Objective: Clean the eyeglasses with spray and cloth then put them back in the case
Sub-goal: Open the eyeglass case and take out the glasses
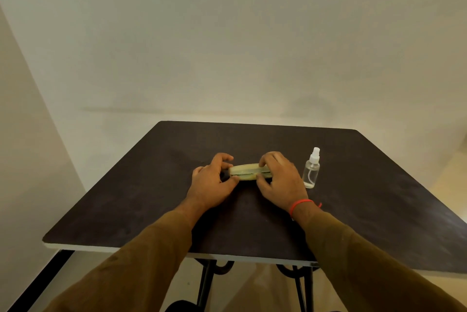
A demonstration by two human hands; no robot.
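Observation:
A pale green glasses case [244, 171] lies closed on the dark table [126, 200], near its middle. My left hand [213, 181] grips the case's left end between thumb and fingers. My right hand [279, 180], with a red thread at the wrist, covers and holds the case's right end. A small clear spray bottle [312, 170] with a white nozzle stands upright just right of my right hand, apart from it. No eyeglasses or cloth show; the inside of the case is hidden.
The table has a white edge [101, 248] near me and black metal legs [206, 284] beneath. A plain wall rises behind the table's far edge. Pale floor shows to the left and right.

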